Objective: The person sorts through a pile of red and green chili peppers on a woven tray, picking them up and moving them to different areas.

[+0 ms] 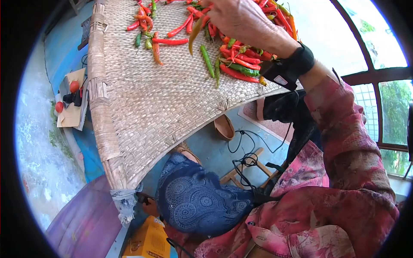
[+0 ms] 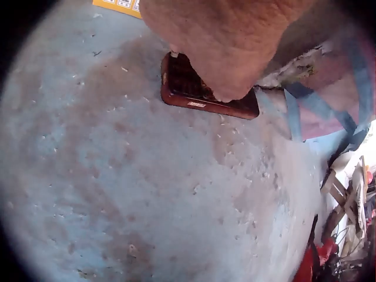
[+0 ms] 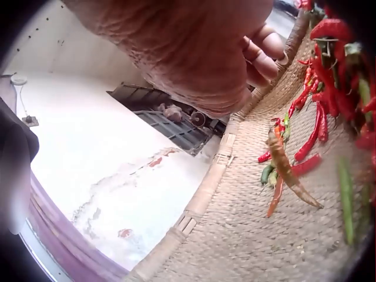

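Over the pepper pile my right hand has its fingers loosely bent. A yellowish-brown chili pepper appears in the air, its upper end apart from the fingers in the right wrist view. Below lies a pile of red, orange and green chili peppers on a woven tray. A smaller group of chili peppers lies to its left. Low beneath the tray's near corner, my left hand grips a dark, glossy, phone-like slab with a reddish-brown edge; most of its fingers are hidden.
The tray has a wrapped rim. Under it are a brown shoe, black cables and a wooden stool frame on the blue floor. A yellow box stands near my leg. Windows are on the right.
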